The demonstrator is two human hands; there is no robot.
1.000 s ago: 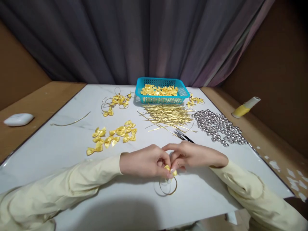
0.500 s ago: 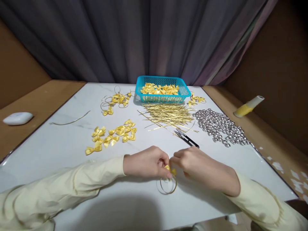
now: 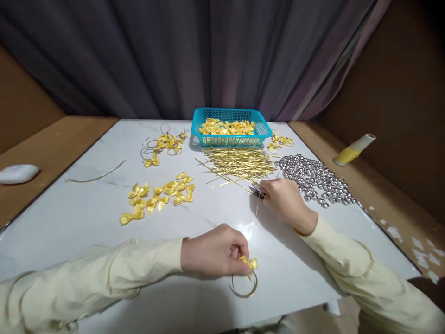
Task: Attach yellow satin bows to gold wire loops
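My left hand (image 3: 222, 253) pinches a yellow ribbon bow (image 3: 251, 263) between thumb and index finger, near the front of the table. A loop of gold cord (image 3: 244, 296) hangs below that bow. Farther up and to the right, my right hand (image 3: 283, 199) is closed around the thread snips (image 3: 256, 190); their blades stick out to the left and the handles are hidden under my fingers. A thin gold strand (image 3: 257, 208) trails below the snips. Just beyond lies a pile of gold cords (image 3: 239, 164).
A blue basket (image 3: 231, 140) holds yellow bows. Loose bows (image 3: 152, 202) lie left, looped ones (image 3: 169, 143) behind them. Silver beads (image 3: 316, 178) spread at the right. A single cord (image 3: 99, 178), a white object (image 3: 19, 173) and a yellow-and-white tube (image 3: 354, 149) lie toward the sides.
My right hand has left the bow, moved up and right, and taken hold of the snips. The left hand, keeping the bow, has come slightly nearer the front edge.
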